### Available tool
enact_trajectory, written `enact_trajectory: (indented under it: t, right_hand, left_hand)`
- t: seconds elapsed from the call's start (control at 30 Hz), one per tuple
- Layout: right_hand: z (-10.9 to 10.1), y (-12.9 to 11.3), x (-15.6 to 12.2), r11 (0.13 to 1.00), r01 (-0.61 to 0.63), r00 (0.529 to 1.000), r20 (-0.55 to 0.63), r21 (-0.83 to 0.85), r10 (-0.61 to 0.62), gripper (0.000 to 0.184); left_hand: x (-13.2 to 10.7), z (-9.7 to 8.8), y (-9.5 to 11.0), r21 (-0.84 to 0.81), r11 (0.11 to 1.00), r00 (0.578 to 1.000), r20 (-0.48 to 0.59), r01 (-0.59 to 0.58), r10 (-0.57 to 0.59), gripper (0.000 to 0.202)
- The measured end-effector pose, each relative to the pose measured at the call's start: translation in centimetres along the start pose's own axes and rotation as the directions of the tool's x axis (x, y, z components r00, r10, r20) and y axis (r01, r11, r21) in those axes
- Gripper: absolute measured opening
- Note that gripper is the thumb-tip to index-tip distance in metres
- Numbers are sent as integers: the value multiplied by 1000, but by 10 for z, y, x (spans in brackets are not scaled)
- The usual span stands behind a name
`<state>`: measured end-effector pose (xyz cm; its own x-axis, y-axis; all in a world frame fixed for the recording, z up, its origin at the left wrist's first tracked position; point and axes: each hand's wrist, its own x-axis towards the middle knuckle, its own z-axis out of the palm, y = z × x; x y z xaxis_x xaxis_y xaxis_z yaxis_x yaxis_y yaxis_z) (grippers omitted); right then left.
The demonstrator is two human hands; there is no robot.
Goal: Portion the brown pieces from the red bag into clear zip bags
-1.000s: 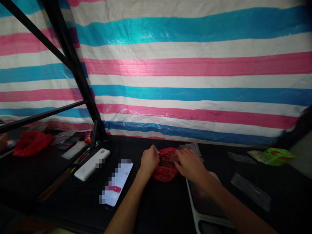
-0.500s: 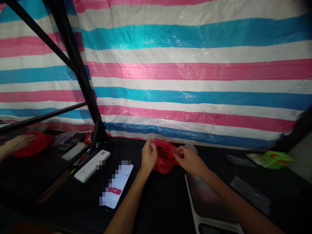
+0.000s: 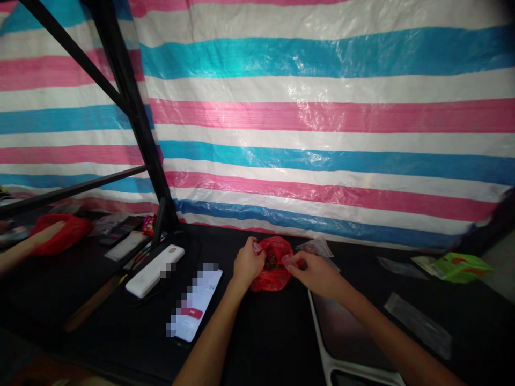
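Note:
A red plastic bag (image 3: 272, 280) lies open on the black table, with a dark brown, lumpy filling (image 3: 272, 261) showing at its mouth. My left hand (image 3: 248, 262) is at the bag's left side, pinching a small transparent plastic piece (image 3: 256, 247) between its fingertips. My right hand (image 3: 316, 273) comes in from the right, its fingers pinching a small transparent sachet (image 3: 290, 261) just over the bag's right edge. The sachet's contents are too small to tell.
A phone (image 3: 195, 303) with a blurred screen and a white power bank (image 3: 155, 271) lie left of my hands. A white-framed tablet (image 3: 346, 335) lies under my right forearm. Transparent packets (image 3: 316, 247) and a green packet (image 3: 454, 268) lie right. A co-worker's hand (image 3: 46, 234) rests on a red bag at far left.
The red bag's mouth now stands more open, with the filling showing. My hands have shifted slightly around it. A co-worker's hand has come in at the far left onto the other red bag.

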<state>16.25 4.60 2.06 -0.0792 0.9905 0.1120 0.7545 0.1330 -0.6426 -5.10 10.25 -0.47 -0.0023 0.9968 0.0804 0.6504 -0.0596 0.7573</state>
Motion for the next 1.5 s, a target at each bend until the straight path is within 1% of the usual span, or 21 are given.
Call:
enact_trajectory:
  t: [0.13, 0.2, 0.27, 0.37, 0.43, 0.5, 0.57, 0.63, 0.7, 0.77, 0.83, 0.87, 0.9, 0.97, 1.03, 1.1, 1.17, 1.23, 1.37, 1.43, 1.5]
  right_hand:
    - [0, -3, -3, 999, 16, 997, 77, 47, -19, 29]
    - [-6, -7, 1, 994, 22, 998, 59, 106, -28, 35]
    - [-16, -14, 5, 970, 27, 1000, 8, 242, -30, 41]
    - [-33, -23, 7, 910, 21, 1000, -7, 414, -20, 45]
    - [-39, -27, 5, 900, 11, 1000, -1, 435, -11, 45]
    - [-40, -28, 2, 906, 4, 999, -45, 424, 17, 45]
    - [-37, -28, -1, 915, 9, 996, -87, 404, 29, 44]
    - [-32, -28, -3, 917, 24, 995, -101, 398, 17, 42]
    - [-27, -27, -4, 914, 32, 997, -73, 405, -3, 40]
    - [-25, -25, -4, 921, 20, 1000, -25, 388, -11, 39]
    - [-26, -23, -5, 941, 17, 1000, -6, 338, -16, 37]
    - [-28, -21, -6, 960, 24, 999, -38, 279, -14, 35]
    - [-31, -21, -8, 982, 40, 995, -93, 186, -23, 32]
    - [-36, -23, -12, 993, 78, 968, -231, -94, -98, 26]
    - [-39, -30, -15, 926, 125, 931, -281, -355, -233, 26]
    - [-36, -40, -15, 857, 182, 936, -182, -482, -301, 27]
    - [-29, -50, -13, 813, 216, 966, 0, -541, -257, 24]
    - [-20, -56, -10, 777, 220, 975, 123, -589, -184, 25]
    - [-7, -59, -6, 724, 219, 974, 188, -654, -125, 37]
    - [-7, -58, -5, 702, 201, 977, 196, -683, -88, 40]
    - [-9, -55, -4, 686, 175, 980, 191, -706, -54, 41]
  left_hand:
    - [1, -3, 0, -4, 1000, 1000, -2, 6, -6, 5]
    - [2, -5, 3, -32, 999, 999, -41, -28, 27, 7]
    - [3, -7, 8, -56, 996, 992, -111, -74, 67, 7]
    - [2, -7, 15, -131, 970, 960, -218, -205, 174, 6]
    - [-1, -6, 19, -206, 931, 937, -250, -300, 246, 9]
    - [-3, -3, 21, -260, 898, 922, -257, -354, 289, 10]
    - [-6, -1, 21, -263, 900, 932, -202, -347, 300, 10]
    - [-7, 1, 19, -219, 932, 957, -72, -289, 280, 10]
    - [-8, 3, 17, -169, 959, 972, 29, -227, 235, 11]
    - [-8, 3, 15, -143, 973, 981, 45, -182, 190, 11]
    - [-7, 2, 14, -125, 982, 988, 37, -142, 147, 11]
    - [-7, 1, 14, -115, 986, 991, 34, -124, 129, 11]
    - [-7, 0, 13, -107, 988, 993, 29, -113, 117, 12]
    - [-6, -1, 12, -82, 992, 995, 30, -92, 95, 10]
    - [-6, -1, 9, -60, 995, 995, 63, -79, 82, 6]
    - [-6, 0, 5, -58, 995, 990, 112, -76, 83, 2]
    - [-5, 1, 2, -81, 994, 985, 145, -80, 91, 3]
    - [-3, 1, 0, -109, 991, 981, 168, -81, 99, 8]
    - [1, 2, 2, -147, 985, 977, 178, -92, 118, 9]
    - [1, 3, 4, -164, 981, 981, 147, -100, 124, 5]
    - [0, 4, 7, -181, 977, 983, 121, -111, 135, 9]
